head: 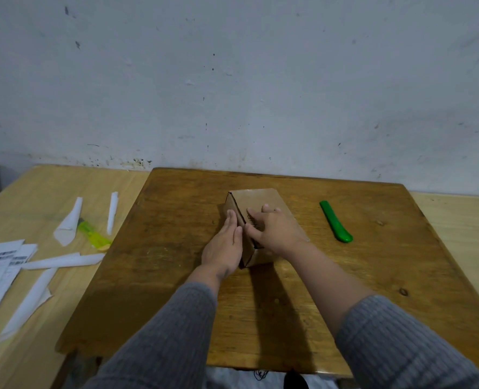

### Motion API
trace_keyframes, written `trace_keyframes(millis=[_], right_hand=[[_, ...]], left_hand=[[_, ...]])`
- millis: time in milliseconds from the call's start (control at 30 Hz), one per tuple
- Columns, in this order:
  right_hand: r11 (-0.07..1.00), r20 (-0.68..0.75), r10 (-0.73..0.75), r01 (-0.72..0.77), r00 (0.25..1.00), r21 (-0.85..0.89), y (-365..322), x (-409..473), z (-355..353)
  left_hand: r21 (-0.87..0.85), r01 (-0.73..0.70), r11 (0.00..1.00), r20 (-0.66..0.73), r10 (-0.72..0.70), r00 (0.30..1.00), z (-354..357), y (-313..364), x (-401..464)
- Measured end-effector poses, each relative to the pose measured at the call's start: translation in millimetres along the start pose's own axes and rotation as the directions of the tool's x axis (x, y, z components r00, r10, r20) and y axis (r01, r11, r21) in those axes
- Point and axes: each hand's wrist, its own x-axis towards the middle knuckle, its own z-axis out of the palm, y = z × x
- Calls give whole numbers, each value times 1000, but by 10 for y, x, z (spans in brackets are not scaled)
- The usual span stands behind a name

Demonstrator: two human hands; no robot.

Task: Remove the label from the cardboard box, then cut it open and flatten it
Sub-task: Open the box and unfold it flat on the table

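Observation:
A small brown cardboard box (260, 199) lies on the dark wooden board (176, 248), tilted, with black print on its top face. My left hand (224, 245) lies flat with straight fingers against the box's left side. My right hand (274, 228) rests on the box's top with fingers spread, the thumb at the upper left edge. No label shows on the visible faces. A green utility knife (336, 225) lies on the board to the right of the box, apart from both hands.
On the lighter table (50, 186) to the left lie torn white paper strips (64, 261), printed label pieces (2, 259) and a yellow-green cutter (94, 236). A pale wall rises directly behind the board. The board's near edge runs beneath my forearms.

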Motion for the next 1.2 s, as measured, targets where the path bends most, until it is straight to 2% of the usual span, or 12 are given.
trace_keyframes(millis=[267, 400, 500, 567, 667, 833, 1200], right_hand=[[947, -61, 34, -13, 998, 322, 251, -6, -181], [802, -36, 22, 4, 999, 597, 419, -17, -277], [697, -25, 59, -24, 998, 716, 513, -40, -342], [681, -59, 92, -20, 994, 732, 582, -38, -375], [717, -137, 71, 45, 988, 695, 685, -21, -435], [795, -133, 39, 50, 990, 605, 867, 6, -466], [782, -129, 138, -28, 982, 623, 969, 5, -488]], left_hand=[[-144, -23, 989, 2, 23, 1000, 119, 235, 91], [-81, -66, 995, -14, 65, 998, 137, 384, 171], [-21, -96, 995, -22, 96, 995, 145, 568, 273], [34, -121, 992, -14, 121, 993, 143, 689, 342], [142, -150, 978, 25, 148, 989, 149, 841, 416], [348, -154, 925, 39, 150, 988, 230, 1043, 450], [383, -135, 914, 35, 132, 991, 230, 1038, 430]])
